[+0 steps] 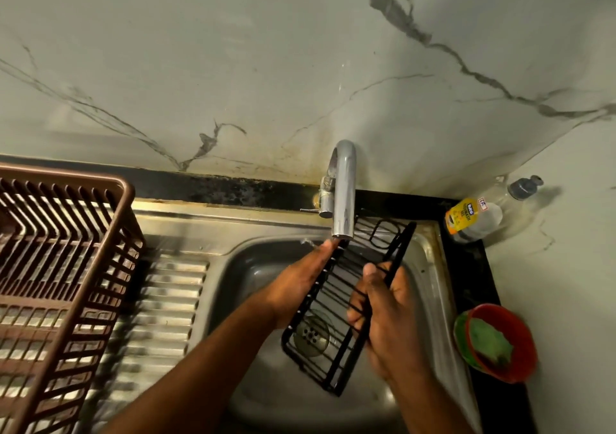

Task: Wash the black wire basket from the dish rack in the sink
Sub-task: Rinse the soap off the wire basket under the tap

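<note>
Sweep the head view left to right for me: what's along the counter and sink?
Brown dish rack → ribbed drainboard → left hand → black wire basket → right hand → red bowl holding a green scrub pad.

Two bare forearms enter the view from the bottom edge, one from about 7 o'clock and the other from about 5 o'clock. No sleeve, cuff, watch, bracelet or glove shows anywhere along them; both are uncovered from the frame's edge to the wrists. The left hand (301, 283) is bare, with no ring visible on the fingers that show. The right hand (383, 313) is also bare, its thumbnail short and unpainted. Motion blur softens finer detail.
</note>
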### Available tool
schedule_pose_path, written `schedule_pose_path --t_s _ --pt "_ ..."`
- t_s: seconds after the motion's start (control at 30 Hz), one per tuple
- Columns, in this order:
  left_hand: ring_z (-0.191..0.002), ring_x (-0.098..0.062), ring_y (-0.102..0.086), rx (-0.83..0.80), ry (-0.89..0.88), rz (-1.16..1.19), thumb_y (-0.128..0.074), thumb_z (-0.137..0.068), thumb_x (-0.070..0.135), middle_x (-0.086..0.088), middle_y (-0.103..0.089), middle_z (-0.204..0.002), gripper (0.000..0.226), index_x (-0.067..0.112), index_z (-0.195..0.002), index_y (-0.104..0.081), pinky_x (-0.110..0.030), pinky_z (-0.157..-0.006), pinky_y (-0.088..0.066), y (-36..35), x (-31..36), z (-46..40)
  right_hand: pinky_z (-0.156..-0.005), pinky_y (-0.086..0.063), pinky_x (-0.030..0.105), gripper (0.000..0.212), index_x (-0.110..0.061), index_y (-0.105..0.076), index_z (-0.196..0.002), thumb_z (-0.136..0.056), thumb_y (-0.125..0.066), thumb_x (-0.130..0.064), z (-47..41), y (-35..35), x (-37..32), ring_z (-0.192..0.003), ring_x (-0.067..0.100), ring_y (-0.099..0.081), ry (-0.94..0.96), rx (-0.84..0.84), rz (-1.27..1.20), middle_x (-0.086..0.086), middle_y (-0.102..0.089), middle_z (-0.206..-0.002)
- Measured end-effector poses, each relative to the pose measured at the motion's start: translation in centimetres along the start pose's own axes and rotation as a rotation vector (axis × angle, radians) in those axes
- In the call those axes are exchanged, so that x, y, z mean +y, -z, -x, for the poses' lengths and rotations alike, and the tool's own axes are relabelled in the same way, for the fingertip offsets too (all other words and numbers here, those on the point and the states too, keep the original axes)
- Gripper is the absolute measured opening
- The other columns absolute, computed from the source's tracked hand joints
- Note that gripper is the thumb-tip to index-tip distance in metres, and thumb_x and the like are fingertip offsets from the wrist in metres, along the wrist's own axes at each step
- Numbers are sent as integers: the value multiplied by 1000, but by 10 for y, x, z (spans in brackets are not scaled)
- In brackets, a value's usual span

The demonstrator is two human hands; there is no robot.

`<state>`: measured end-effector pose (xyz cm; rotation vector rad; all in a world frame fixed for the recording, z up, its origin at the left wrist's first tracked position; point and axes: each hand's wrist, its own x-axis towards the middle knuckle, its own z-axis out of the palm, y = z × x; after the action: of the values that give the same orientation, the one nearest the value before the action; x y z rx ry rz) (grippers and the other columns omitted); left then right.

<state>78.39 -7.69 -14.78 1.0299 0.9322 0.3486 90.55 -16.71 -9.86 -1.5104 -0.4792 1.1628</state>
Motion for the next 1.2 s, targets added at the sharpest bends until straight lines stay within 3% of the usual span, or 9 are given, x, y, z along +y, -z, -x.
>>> schedule_pose_path --t_s 0.13,0.23,0.37,0.6,0.73,0.87,1.0,1.1,1.2 --pt "-147 -26 -41 -90 38 131 -38 -96 77 -1 -48 -157 60 49 -148 -46 -62 -119 -31 8 -37 5 -43 -38 20 11 -13 -46 -97 -103 -52 -20 -8 3 -11 -51 10 -39 14 -50 -48 -3 -40 -62" --pt "-138 -33 -51 -3 -21 121 -37 -95 74 -10 -64 -139 67 29 -138 -62 -60 -119 -33 2 -29 -5 -43 -39 22 9 -10 -45 -102 -102 -52 -16 1 -5 -5 -50 9 -40 -33 -135 -30 -5 -42 -60" --pt "-113 -27 -67 155 46 233 -34 -103 59 -2 -79 -97 55 20 -105 -73 -51 -117 -40 1 1 -27 -44 -42 25 11 -12 -48 -106 -103 -53 -21 15 -11 6 -51 11 -43 -89 -229 60 -3 -43 -62" --pt "-116 -25 -69 -41 104 181 -13 -94 79 -12 -73 -124 88 20 -135 -63 -48 -98 -52 8 18 -11 -52 -53 26 6 -30 -48 -107 -103 -52 -31 -5 1 2 -54 6 -55 55 -159 557 -4 -57 -73" --pt "-114 -24 -69 52 63 107 -47 -82 77 -3 -71 -126 66 33 -129 -62 -47 -92 -56 2 16 7 -62 -56 19 27 -27 -39 -130 -104 -47 -33 1 -8 12 -72 5 -67 267 -226 1134 -5 -69 -90" --pt "-111 -31 -69 248 12 162 -77 -75 54 -12 -67 -125 58 32 -125 -58 -47 -86 -59 -11 -6 3 -71 -48 26 39 -22 -34 -140 -105 -44 -36 5 -24 28 -92 19 -69 363 -286 1352 2 -71 -107" --pt "-108 -40 -68 266 -149 205 -69 -74 44 -16 -71 -115 52 24 -121 -63 -44 -83 -61 0 -22 -1 -84 -56 24 24 -35 -55 -119 -98 -54 -47 -9 -7 30 -91 1 -66 289 -398 1004 -13 -69 -105" --pt "-110 -37 -67 274 -193 192 -65 -73 41 -12 -72 -118 51 26 -122 -65 -45 -84 -58 5 -32 -2 -100 -53 41 29 -23 -64 -118 -94 -56 -36 -42 7 33 -108 9 -67 57 -235 237 -5 -72 -117" --pt "-113 -36 -67 282 -181 228 -62 -66 40 -11 -72 -123 66 22 -129 -62 -47 -87 -57 -3 -37 -5 -104 -49 42 38 -8 -58 -132 -100 -48 -26 -74 -4 37 -117 29 -67 -163 -64 -558 14 -72 -121"
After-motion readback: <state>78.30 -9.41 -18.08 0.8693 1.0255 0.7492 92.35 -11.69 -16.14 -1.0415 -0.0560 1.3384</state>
